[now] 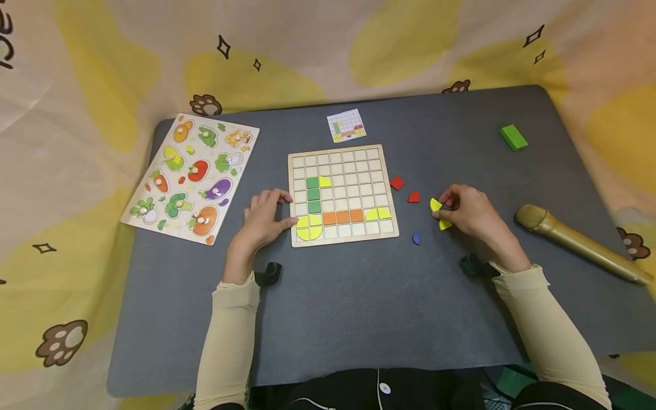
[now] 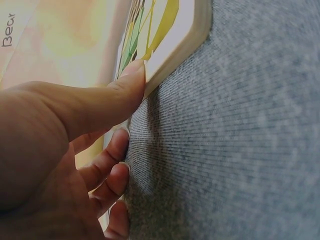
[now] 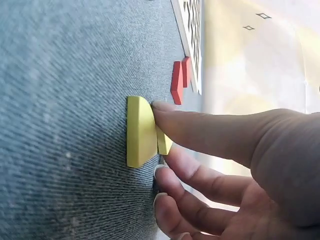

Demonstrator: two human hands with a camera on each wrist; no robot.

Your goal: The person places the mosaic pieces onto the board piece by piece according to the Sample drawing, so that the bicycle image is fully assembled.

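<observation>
A wooden grid board (image 1: 344,149) lies mid-table, with green and orange squares and yellow quarter-circles set in its cells. My left hand (image 1: 263,217) rests at its left edge. The left thumb (image 2: 131,80) touches the board's rim, and the other fingers lie loosely bent beside it. To the right of the board, my right hand (image 1: 474,212) pinches a yellow quarter-circle piece (image 1: 435,205) between thumb and index finger. Another yellow piece (image 3: 142,132) lies on the table right by the thumb. Two red pieces (image 1: 414,197) and a blue piece (image 1: 416,238) lie between board and hand.
A small pattern card (image 1: 347,125) lies behind the board. At the left is a vegetable knob puzzle (image 1: 192,179). A green block (image 1: 513,138) sits at the back right, and a gold microphone (image 1: 584,242) lies right of my right hand. A patterned cloth (image 1: 328,51) hangs behind the table.
</observation>
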